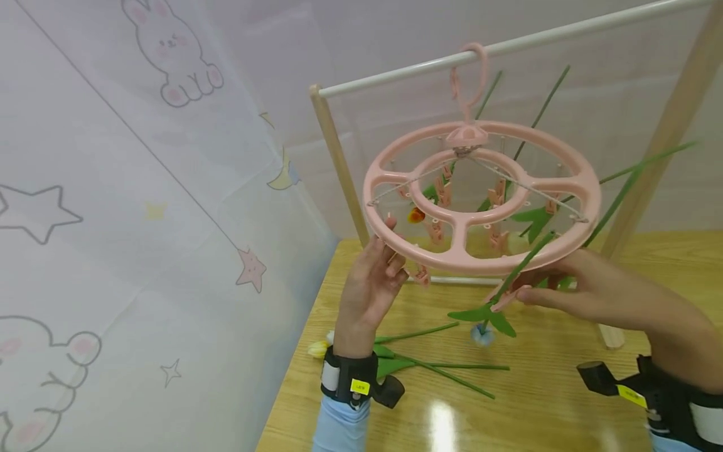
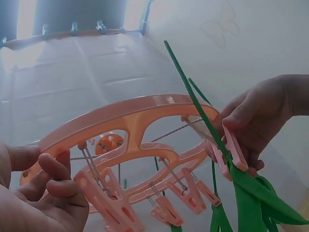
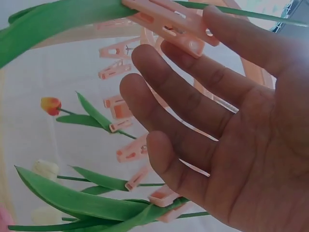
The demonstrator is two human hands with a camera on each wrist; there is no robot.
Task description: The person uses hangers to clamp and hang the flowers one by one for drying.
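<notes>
A round pink clip hanger [image 1: 459, 232] hangs by its hook from a white rail, with several clothespins [image 2: 108, 200] dangling below on strings. My left hand [image 1: 373, 282] holds its near left rim between thumb and fingers. At the near right side, my right hand [image 1: 587, 292] pinches a pink clothespin [image 3: 169, 24] between thumb and index finger, the other fingers spread loosely. That clothespin sits on the stem of a blue artificial flower [image 1: 482, 334], which hangs head down with green leaves [image 2: 256, 198]. Its stem rises past the rim.
The rail [image 1: 395, 76] rests on wooden posts [image 1: 339, 163]. Other flowers hang clipped at the far side, among them an orange tulip [image 3: 50, 106] and a white one [image 3: 46, 169]. Several flower stems [image 1: 446, 366] lie on the wooden table [image 1: 316, 402] beside my left wrist. A patterned curtain [image 1: 141, 251] stands left.
</notes>
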